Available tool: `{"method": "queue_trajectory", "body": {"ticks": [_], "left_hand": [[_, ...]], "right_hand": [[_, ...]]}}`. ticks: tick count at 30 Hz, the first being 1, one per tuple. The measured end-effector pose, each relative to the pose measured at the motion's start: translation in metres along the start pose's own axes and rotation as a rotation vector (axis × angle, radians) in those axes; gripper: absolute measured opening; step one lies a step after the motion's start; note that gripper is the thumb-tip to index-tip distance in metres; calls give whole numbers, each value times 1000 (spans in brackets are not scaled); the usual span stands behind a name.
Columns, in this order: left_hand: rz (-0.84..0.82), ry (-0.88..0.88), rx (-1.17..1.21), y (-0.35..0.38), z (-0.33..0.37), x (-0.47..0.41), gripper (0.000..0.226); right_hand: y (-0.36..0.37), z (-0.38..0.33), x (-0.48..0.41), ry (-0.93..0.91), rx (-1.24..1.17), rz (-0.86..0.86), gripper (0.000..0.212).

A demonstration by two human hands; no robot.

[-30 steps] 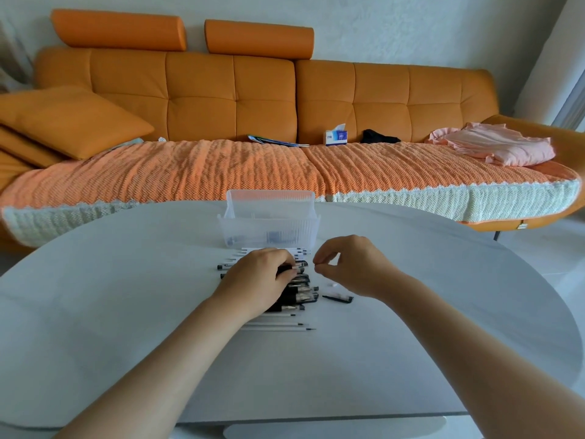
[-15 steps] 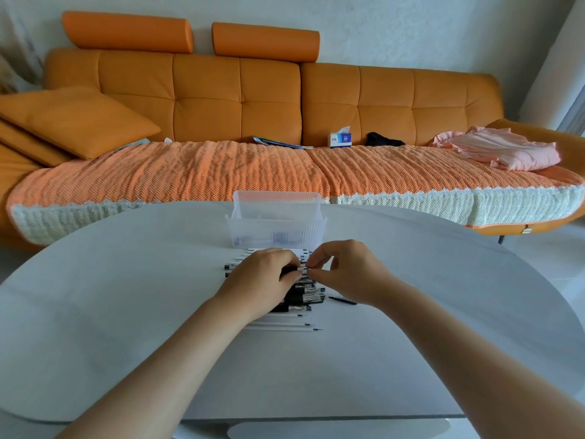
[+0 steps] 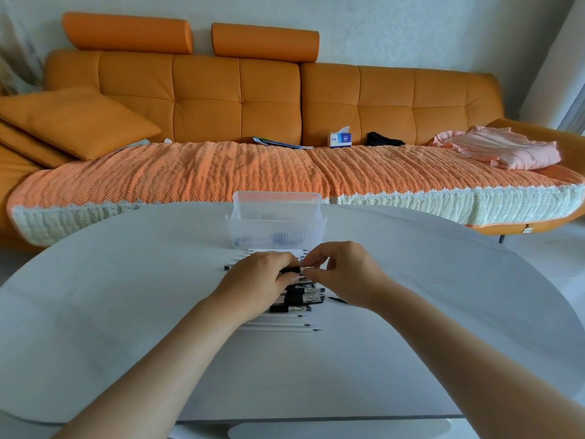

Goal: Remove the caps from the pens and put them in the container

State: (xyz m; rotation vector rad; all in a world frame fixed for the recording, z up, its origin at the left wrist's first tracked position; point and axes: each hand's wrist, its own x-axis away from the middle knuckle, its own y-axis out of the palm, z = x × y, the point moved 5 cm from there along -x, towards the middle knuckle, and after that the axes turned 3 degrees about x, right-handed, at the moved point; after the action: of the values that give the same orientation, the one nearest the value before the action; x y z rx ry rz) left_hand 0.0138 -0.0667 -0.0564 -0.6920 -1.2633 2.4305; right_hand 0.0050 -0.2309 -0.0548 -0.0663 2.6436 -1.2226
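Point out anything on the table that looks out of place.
One small black piece lies alone on the table, right of the pen pile and beside the right hand, apart from the container. Nothing else stands out.

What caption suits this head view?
Both hands, left hand and right hand, grip one pen before the container.

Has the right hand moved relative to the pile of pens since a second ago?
Yes. The right hand has moved left to meet the left hand over the pens.

Both hands (image 3: 304, 274) pinching one pen (image 3: 292, 270)
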Motion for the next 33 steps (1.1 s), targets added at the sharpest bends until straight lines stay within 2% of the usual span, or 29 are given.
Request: {"method": "queue_trajectory", "body": {"ticks": [2, 6, 12, 17, 22, 27, 31, 33], "left_hand": [[11, 9, -30, -2, -2, 1, 11], [23, 44, -61, -3, 1, 1, 13], [19, 59, 10, 1, 6, -2, 13], [3, 95, 31, 8, 10, -7, 17], [7, 120, 30, 11, 16, -9, 15], [66, 150, -44, 8, 19, -8, 10], [91, 150, -47, 7, 20, -8, 11], [99, 154, -28, 7, 20, -8, 11]], "right_hand": [[1, 1, 1, 4, 45, -36, 9], [-1, -1, 7, 7, 88, -99, 31], [-10, 2, 8, -44, 168, -68, 7], [-12, 8, 13, -5, 136, -112, 25], [-17, 10, 12, -26, 128, -80, 7], [-16, 12, 15, 33, 46, -156, 17], [-20, 12, 14, 12, 72, -97, 4], [-21, 13, 13, 21, 76, -84, 7]]}}
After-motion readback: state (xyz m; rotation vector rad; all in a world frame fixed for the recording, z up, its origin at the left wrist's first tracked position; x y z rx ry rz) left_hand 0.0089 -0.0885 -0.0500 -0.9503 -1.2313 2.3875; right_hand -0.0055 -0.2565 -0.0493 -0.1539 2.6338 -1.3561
